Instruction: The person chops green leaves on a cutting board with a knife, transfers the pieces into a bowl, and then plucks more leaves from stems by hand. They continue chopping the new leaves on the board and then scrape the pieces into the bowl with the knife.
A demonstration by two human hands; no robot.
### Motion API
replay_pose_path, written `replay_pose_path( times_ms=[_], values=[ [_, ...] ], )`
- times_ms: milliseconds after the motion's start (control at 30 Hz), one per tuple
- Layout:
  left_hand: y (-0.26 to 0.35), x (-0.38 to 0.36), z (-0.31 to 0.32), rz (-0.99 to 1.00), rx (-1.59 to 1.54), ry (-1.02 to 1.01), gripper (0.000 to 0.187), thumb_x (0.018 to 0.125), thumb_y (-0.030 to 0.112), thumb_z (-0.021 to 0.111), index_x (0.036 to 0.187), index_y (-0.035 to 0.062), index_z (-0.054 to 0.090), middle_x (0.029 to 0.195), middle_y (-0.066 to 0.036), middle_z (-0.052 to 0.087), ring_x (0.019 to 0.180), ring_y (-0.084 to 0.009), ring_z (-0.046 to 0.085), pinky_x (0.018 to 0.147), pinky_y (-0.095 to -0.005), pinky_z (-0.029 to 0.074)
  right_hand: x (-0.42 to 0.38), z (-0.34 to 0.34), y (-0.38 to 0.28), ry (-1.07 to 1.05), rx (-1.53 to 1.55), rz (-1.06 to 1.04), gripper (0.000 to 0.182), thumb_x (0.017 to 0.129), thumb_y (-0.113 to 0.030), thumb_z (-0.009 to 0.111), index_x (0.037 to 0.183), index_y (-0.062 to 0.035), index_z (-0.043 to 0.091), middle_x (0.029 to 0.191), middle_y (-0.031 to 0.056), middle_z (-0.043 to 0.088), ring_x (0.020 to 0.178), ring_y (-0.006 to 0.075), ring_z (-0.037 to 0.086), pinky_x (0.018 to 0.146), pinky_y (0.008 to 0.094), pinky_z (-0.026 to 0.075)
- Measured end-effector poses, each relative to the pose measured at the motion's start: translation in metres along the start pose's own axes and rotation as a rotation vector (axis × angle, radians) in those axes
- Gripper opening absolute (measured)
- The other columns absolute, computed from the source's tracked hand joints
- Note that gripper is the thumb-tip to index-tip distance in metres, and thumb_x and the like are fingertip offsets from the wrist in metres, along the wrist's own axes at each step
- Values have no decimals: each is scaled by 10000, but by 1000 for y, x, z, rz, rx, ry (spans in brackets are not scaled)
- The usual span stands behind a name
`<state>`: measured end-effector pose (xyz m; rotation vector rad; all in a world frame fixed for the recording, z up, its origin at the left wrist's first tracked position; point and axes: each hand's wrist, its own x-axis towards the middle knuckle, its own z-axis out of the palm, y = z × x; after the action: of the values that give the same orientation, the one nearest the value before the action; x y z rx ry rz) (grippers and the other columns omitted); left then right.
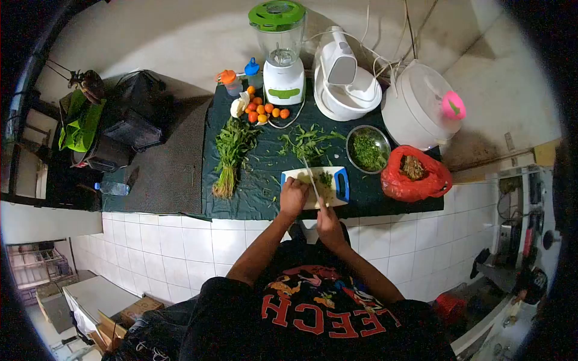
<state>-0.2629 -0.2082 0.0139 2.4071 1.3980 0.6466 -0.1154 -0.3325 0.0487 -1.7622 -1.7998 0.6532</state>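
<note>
Fingers of the right hand (330,224) clench a knife (312,178) handle, the blade angled up over a white cutting board (337,188) at centre frame, while the left hand (293,197) presses curled on the board's left end. A small heap of chopped greens (326,178) lies there; a steel bowl (368,148) to the upper right holds more. A whole bunch (230,154) waits uncut on the dark surface (241,198), so chopping seems partway through.

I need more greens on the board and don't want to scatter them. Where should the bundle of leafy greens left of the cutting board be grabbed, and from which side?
Probably best grip the bundle of leafy greens at its bare stem end, from the near counter edge. There the stalks lie gathered tight, while the leafy tops fan out loosely toward the orange fruits. The left hand on the cutting board is closest.
</note>
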Motion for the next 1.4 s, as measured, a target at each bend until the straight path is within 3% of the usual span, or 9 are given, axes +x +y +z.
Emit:
replay_pose_path(
  times_ms=[300, 367, 467, 900, 967, 1067, 1200, 1300, 1400],
  values=[
    [2, -2, 0, -76, -17, 64, 179, 819, 179, 713, 969, 117, 787, 928, -72, 719, 970, -298, 614, 847, -409, 528, 4, 16, 7, 22, -25, -30, 602, 988, -45, 523, 1551, 35, 327, 1115, 332, 570, 955, 500, 593, 860, 518, 513],
    [4, 2, -5, -106, -14, 27, 179, 818, 183, 715, 969, 119, 787, 940, -69, 720, 965, -297, 613, 845, -409, 527, 19, 26, 18, 19, 12, -38, 758, 939, -26, 540, 1615, -26, 196, 1299, 378, 519, 1023, 530, 611, 819, 539, 557],
    [2, 5, -4, -120, -6, -2, 172, 818, 193, 717, 959, 121, 785, 954, -64, 719, 954, -294, 611, 847, -407, 524, 26, 21, 9, -1, -38, 36, 641, 984, -46, 512, 1579, 2, 280, 1075, 334, 559, 923, 498, 596, 855, 515, 515],
    [2, -1, -13, 79, 129, -58, 206, 846, 251, 673, 986, 124, 754, 1040, -57, 687, 1028, -299, 583, 912, -430, 500, 12, 21, 19, 77, -43, -148, 615, 991, -63, 514, 1572, -6, 318, 1085, 324, 570, 937, 475, 624, 793, 503, 536],
    [1, -3, -11, 78, 115, -72, 197, 836, 231, 661, 972, 123, 752, 1030, -60, 686, 1024, -298, 583, 906, -429, 500, 23, 18, 13, -67, -74, 56, 805, 897, -8, 583, 1621, -63, 235, 1214, 322, 565, 1048, 467, 627, 813, 471, 569],
    [-5, -2, -5, 78, 122, -117, 171, 820, 191, 647, 938, 118, 747, 993, -55, 681, 1021, -290, 581, 881, -421, 498, 13, 8, 2, -135, -62, 149, 802, 901, -27, 587, 1623, -78, 240, 1232, 311, 567, 1043, 452, 623, 831, 457, 570],
    [4, 0, -16, 53, 87, -118, 142, 805, 167, 654, 896, 110, 748, 960, -58, 682, 1022, -282, 580, 868, -415, 499, -17, 30, 23, 26, -102, -54, 813, 890, -20, 591, 1623, -84, 244, 1244, 318, 553, 1028, 454, 624, 831, 459, 575],
    [1, -1, -8, 81, 139, -90, 120, 806, 171, 668, 862, 103, 749, 948, -71, 688, 1013, -286, 586, 878, -412, 501, -12, 21, 16, -31, -131, -59, 703, 909, -5, 564, 1550, 80, 287, 1085, 376, 578, 835, 481, 634, 750, 500, 556],
    [2, -2, -8, 17, 90, -77, 167, 775, 161, 658, 909, 109, 743, 928, -88, 691, 944, -302, 596, 866, -407, 529, 7, 27, 16, 0, -172, -61, 826, 882, 1, 578, 1623, -76, 223, 1362, 343, 507, 1088, 494, 625, 828, 491, 581]
  ],
)
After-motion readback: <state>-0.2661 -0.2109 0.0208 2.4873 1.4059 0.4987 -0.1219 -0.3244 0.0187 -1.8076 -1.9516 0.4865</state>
